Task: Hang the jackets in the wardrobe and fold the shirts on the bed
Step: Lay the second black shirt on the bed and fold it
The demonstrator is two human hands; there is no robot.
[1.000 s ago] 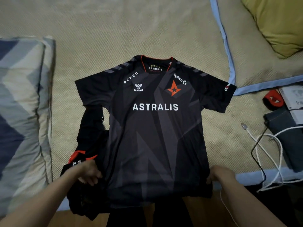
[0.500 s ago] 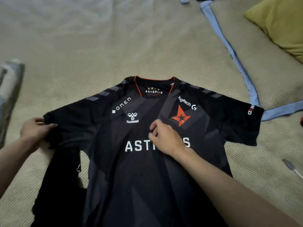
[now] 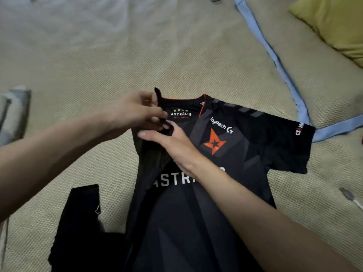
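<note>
A black Astralis jersey point(image 3: 231, 154) with an orange star logo lies face up on the beige bed cover point(image 3: 137, 65). Its left sleeve is folded in over the chest. My left hand point(image 3: 133, 112) pinches that folded sleeve fabric beside the collar. My right hand point(image 3: 172, 144) lies on the chest just under it, fingers straight and touching the folded cloth, hiding part of the white lettering. The right sleeve lies spread out flat toward the right.
Another black garment point(image 3: 78, 222) lies bunched at the lower left. A blue-edged blanket border point(image 3: 275, 61) runs down the right side, a yellow-green pillow point(image 3: 337, 22) sits at top right, and a patterned pillow point(image 3: 13, 112) at the left edge. A cable end point(image 3: 348, 195) shows at right.
My left hand has carried the left sleeve from the far left in over the chest near the collar. My right hand slid slightly up and left to meet it.
</note>
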